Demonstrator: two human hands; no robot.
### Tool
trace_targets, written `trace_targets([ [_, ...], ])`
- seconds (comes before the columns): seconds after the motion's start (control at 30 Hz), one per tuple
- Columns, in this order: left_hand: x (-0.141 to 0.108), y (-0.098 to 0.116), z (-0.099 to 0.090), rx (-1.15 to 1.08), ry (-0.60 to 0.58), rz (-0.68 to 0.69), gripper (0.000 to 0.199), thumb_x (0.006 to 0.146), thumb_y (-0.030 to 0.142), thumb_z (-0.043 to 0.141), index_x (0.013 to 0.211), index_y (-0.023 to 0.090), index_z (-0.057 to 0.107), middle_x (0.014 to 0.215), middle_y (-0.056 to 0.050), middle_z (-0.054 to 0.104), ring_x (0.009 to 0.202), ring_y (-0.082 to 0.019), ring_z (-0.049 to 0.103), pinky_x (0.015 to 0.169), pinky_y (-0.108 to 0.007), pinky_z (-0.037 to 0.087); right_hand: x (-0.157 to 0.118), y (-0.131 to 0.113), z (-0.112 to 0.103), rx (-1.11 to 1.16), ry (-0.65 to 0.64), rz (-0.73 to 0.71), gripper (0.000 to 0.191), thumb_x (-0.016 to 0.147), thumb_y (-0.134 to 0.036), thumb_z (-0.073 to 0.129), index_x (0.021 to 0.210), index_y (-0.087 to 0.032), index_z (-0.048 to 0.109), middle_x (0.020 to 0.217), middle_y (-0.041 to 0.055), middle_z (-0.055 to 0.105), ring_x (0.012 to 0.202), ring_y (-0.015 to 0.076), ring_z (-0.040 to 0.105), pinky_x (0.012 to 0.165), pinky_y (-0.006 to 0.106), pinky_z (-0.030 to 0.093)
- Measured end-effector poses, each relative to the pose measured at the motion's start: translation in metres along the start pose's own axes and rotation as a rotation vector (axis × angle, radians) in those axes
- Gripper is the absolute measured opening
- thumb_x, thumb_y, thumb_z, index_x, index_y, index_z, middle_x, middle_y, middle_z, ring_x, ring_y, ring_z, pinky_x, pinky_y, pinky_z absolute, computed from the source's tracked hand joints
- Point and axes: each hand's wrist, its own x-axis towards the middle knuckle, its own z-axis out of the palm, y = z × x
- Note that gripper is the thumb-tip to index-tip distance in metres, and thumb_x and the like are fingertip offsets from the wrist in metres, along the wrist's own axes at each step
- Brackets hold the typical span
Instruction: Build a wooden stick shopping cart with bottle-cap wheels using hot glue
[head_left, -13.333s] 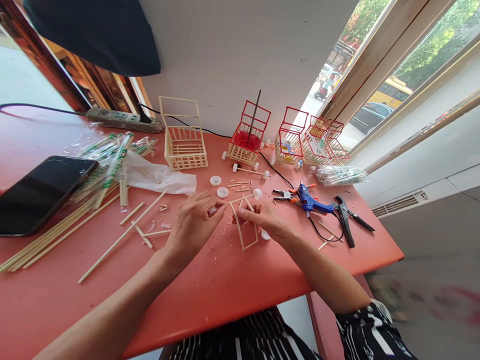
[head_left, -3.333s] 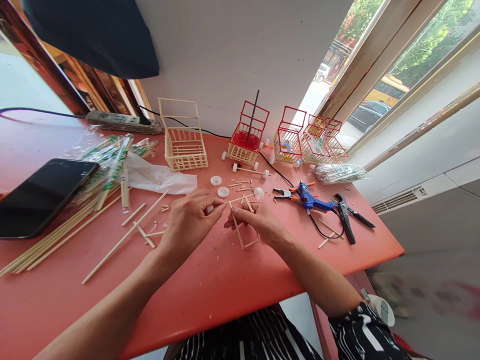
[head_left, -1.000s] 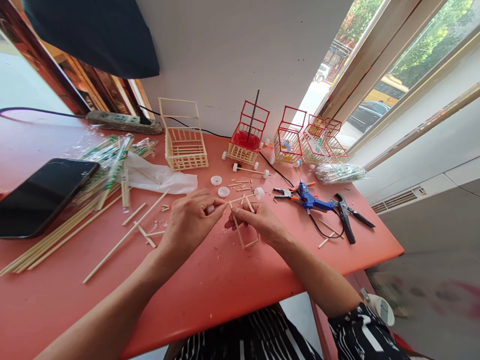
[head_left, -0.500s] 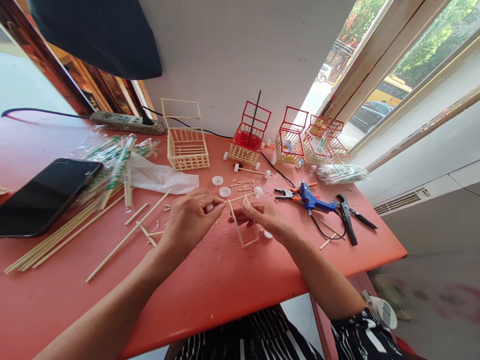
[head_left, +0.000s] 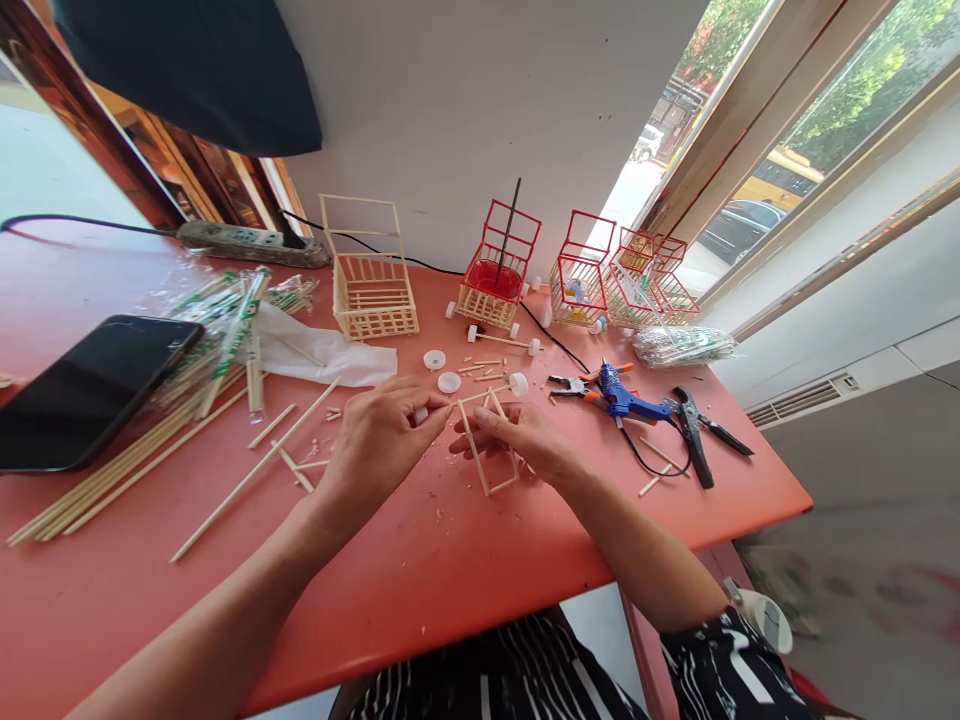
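A small rectangular frame of pale wooden sticks (head_left: pixel 474 450) stands tilted over the table in front of me. Along its top edge runs a stick with a white plastic cap (head_left: pixel 517 383) near its right end. My left hand (head_left: pixel 386 420) is closed in a pinch on another white cap (head_left: pixel 420 415) at the left end, its fingertips meeting the frame's upper left corner. From the right, my right hand (head_left: pixel 525 435) grips the frame, thumb in front and fingers behind the sticks. Two loose white caps (head_left: pixel 448 383) and short stick pieces (head_left: pixel 484 366) lie just beyond.
Stick-built carts (head_left: pixel 375 295) line the wall, one holding a red bowl (head_left: pixel 495 280). To the right lie a blue glue gun (head_left: pixel 626 400), pliers (head_left: pixel 570 386) and black cutters (head_left: pixel 697 440). On the left are a phone (head_left: pixel 97 390), long sticks (head_left: pixel 142 465) and wrapped chopsticks (head_left: pixel 232 330).
My right hand has shifted slightly left, its fingers reaching farther across behind the frame. It now covers the loose cap beside it. My left hand keeps its place.
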Motion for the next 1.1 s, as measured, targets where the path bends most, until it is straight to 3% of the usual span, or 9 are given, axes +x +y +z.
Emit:
trace_targets([
  [0.27,-0.001,0.001,-0.001,-0.015,-0.020,-0.023,0.023,0.084,0.032,0.057,0.073,0.021,0.075,0.063,0.000,0.061,0.061,-0.015,0.055,0.061,-0.028,0.041,0.001,-0.004,0.006,0.045,0.021,0.015,0.064,0.065,-0.076,0.080,0.082,-0.015,0.071,0.078,0.0088,0.079,0.073,0.0193,0.074,0.069,0.028,0.047],
  [0.53,-0.001,0.003,0.001,-0.028,-0.018,-0.021,0.025,0.085,0.032,0.056,0.071,0.021,0.074,0.064,0.000,0.063,0.061,-0.015,0.056,0.063,-0.028,0.042,0.003,-0.001,0.007,0.097,0.018,-0.044,0.057,0.066,-0.070,0.083,0.078,-0.015,0.071,0.069,0.0044,0.075,0.068,0.0175,0.073,0.069,0.027,0.049],
  [1.1,-0.002,0.002,0.001,-0.020,-0.014,-0.007,0.026,0.085,0.031,0.056,0.072,0.021,0.076,0.063,0.000,0.062,0.062,-0.015,0.056,0.063,-0.028,0.042,0.001,0.002,0.012,0.108,0.089,-0.072,0.055,0.066,-0.069,0.082,0.075,-0.017,0.068,0.070,0.0048,0.077,0.068,0.0184,0.073,0.074,0.030,0.054],
])
